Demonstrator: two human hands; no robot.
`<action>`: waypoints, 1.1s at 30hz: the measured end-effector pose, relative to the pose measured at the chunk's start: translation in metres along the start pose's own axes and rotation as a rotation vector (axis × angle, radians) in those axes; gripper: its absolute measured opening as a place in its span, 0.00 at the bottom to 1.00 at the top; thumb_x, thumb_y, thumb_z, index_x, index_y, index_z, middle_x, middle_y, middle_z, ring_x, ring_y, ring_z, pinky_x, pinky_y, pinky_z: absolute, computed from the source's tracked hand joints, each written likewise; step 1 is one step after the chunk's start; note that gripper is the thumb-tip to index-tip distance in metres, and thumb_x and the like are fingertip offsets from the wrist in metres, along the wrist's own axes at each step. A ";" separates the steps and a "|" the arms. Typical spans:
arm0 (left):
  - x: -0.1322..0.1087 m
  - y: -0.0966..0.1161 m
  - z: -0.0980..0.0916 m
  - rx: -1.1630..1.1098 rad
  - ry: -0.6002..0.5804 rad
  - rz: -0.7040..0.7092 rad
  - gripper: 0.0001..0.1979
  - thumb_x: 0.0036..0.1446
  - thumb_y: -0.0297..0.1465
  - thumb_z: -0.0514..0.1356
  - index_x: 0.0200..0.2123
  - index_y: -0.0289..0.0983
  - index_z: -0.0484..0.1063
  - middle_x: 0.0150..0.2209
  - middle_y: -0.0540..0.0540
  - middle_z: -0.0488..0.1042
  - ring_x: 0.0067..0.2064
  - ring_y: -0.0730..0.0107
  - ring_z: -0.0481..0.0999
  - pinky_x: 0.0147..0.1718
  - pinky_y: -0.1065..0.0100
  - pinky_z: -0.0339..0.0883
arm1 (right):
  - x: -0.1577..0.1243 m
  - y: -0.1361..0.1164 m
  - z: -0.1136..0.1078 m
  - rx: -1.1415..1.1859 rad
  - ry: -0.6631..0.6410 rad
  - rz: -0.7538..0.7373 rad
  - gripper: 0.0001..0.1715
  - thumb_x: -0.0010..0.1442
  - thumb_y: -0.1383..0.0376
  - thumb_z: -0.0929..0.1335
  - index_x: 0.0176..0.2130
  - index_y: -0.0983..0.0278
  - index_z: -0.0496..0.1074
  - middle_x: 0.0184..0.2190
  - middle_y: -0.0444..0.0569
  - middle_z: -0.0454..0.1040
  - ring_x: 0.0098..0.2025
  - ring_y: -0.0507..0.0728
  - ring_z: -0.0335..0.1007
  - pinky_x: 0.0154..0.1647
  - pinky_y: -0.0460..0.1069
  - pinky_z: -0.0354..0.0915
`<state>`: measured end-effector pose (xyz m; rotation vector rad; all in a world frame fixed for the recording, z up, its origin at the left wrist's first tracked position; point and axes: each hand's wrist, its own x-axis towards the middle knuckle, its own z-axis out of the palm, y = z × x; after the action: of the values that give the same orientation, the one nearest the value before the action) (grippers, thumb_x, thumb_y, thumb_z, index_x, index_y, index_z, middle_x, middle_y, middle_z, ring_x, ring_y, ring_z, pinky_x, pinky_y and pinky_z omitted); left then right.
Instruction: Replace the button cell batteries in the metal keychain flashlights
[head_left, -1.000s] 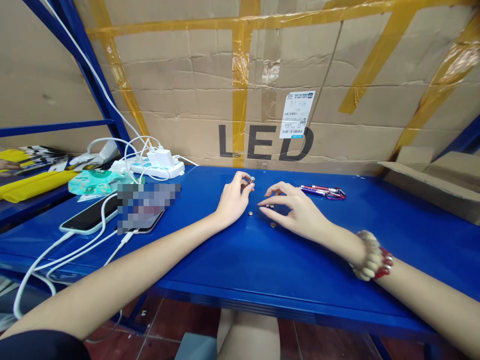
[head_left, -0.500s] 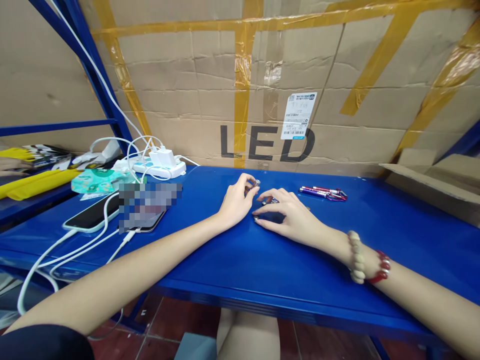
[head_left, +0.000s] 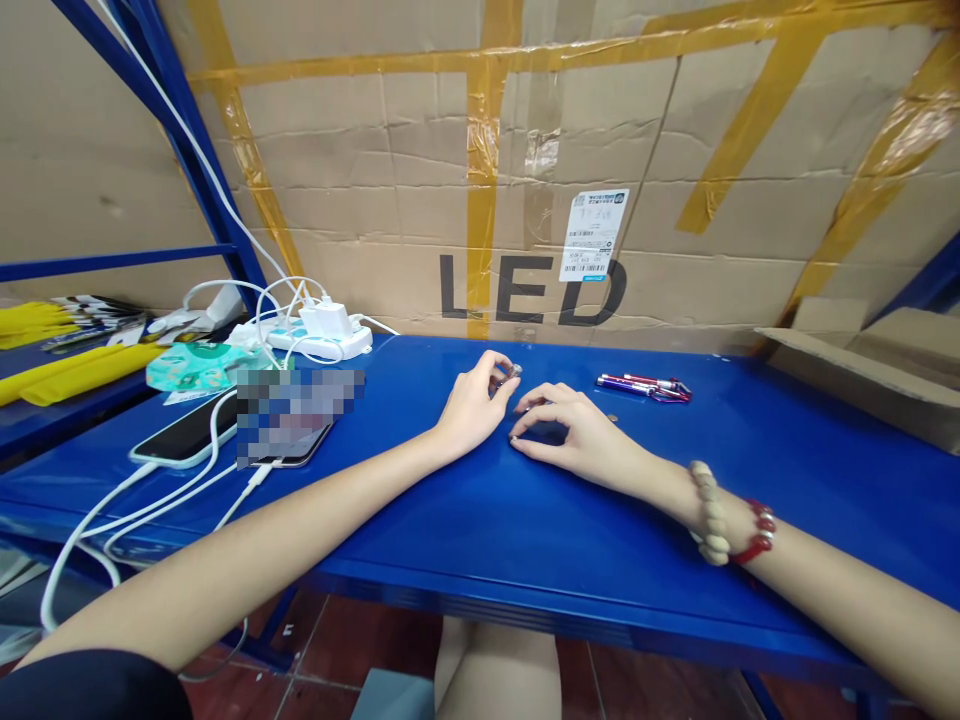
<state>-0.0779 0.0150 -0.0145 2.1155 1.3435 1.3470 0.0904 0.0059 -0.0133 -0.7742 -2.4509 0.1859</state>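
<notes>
Item: small shiny piece [head_left: 517, 371], metallic in look, detail too small to read. Location: at the fingertips of the left hand [head_left: 478, 402], above the surface [head_left: 487, 530]. Left fingers: thumb and forefinger closed on it; grip the same as a second ago.

Item: small dark piece [head_left: 512, 438], at the thumb tip of the right hand [head_left: 574, 432]. Right fingers: curled, thumb apart from the forefinger; whether they grip the piece or only touch it, cannot tell.

Item: small flat disc [head_left: 613, 419], lying on the surface just beyond the back of the right hand.

Change: a second ago, round pieces lay in plain sight beside the right fingers; the right hand has since come over that spot and now hides most of it. Its pose is nearly that of half a second ago. Bearing on the work, as judged: handling has passed to the right hand, the left simply keeping its piece; the two hands' pieces remain apart.

Surroundings: red and purple pens [head_left: 643, 388] beyond the right hand; two bracelets [head_left: 709, 512] on the right wrist; open carton [head_left: 862, 375] at far right; black phone [head_left: 187, 432] and power strip [head_left: 330, 346] at left; large cardboard box [head_left: 375, 200] marked LED behind.
</notes>
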 end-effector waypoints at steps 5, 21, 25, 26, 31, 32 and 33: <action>0.001 0.002 -0.001 0.024 -0.033 0.007 0.04 0.58 0.25 0.53 0.37 0.39 0.64 0.31 0.51 0.75 0.35 0.70 0.75 0.36 0.70 0.66 | 0.002 -0.003 -0.006 -0.018 0.203 -0.026 0.07 0.57 0.62 0.67 0.32 0.60 0.76 0.38 0.49 0.73 0.41 0.56 0.68 0.45 0.55 0.64; -0.003 0.005 0.000 -0.047 -0.203 0.179 0.06 0.61 0.28 0.50 0.41 0.37 0.64 0.33 0.48 0.75 0.37 0.69 0.75 0.39 0.68 0.66 | 0.002 0.003 -0.013 0.011 0.457 0.069 0.11 0.58 0.62 0.66 0.36 0.61 0.78 0.37 0.51 0.73 0.35 0.54 0.69 0.30 0.49 0.67; -0.003 0.005 0.000 -0.038 -0.203 0.189 0.06 0.62 0.28 0.49 0.41 0.38 0.63 0.33 0.48 0.74 0.37 0.69 0.75 0.40 0.67 0.65 | 0.002 0.004 -0.011 0.019 0.442 0.104 0.10 0.57 0.61 0.67 0.34 0.61 0.78 0.36 0.50 0.72 0.28 0.50 0.66 0.23 0.46 0.63; -0.003 0.004 0.000 -0.025 -0.208 0.197 0.06 0.62 0.28 0.49 0.41 0.38 0.63 0.33 0.48 0.74 0.37 0.68 0.75 0.40 0.67 0.65 | 0.002 0.005 -0.011 0.027 0.417 0.113 0.10 0.57 0.61 0.67 0.35 0.62 0.78 0.37 0.50 0.72 0.27 0.50 0.65 0.23 0.46 0.63; 0.000 -0.002 0.001 0.107 -0.114 0.140 0.05 0.60 0.26 0.50 0.40 0.40 0.62 0.34 0.48 0.75 0.39 0.66 0.75 0.42 0.64 0.64 | 0.002 0.007 -0.017 0.031 0.357 0.150 0.13 0.57 0.58 0.67 0.39 0.62 0.76 0.36 0.49 0.72 0.25 0.48 0.64 0.26 0.46 0.64; 0.000 -0.003 0.001 0.107 -0.086 0.111 0.06 0.60 0.26 0.51 0.40 0.40 0.62 0.34 0.49 0.75 0.39 0.66 0.76 0.41 0.65 0.64 | 0.001 0.008 -0.020 0.029 0.335 0.141 0.15 0.56 0.57 0.68 0.40 0.62 0.75 0.34 0.48 0.72 0.25 0.48 0.64 0.27 0.46 0.64; 0.001 -0.005 0.001 0.096 -0.063 0.082 0.06 0.59 0.25 0.52 0.40 0.40 0.61 0.34 0.49 0.74 0.38 0.67 0.76 0.40 0.66 0.64 | 0.001 0.009 -0.023 0.039 0.266 0.122 0.17 0.55 0.55 0.68 0.41 0.62 0.75 0.33 0.46 0.73 0.25 0.48 0.65 0.28 0.46 0.63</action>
<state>-0.0795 0.0185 -0.0175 2.2799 1.3350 1.2590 0.1071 0.0127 0.0039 -0.8729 -2.1465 0.1643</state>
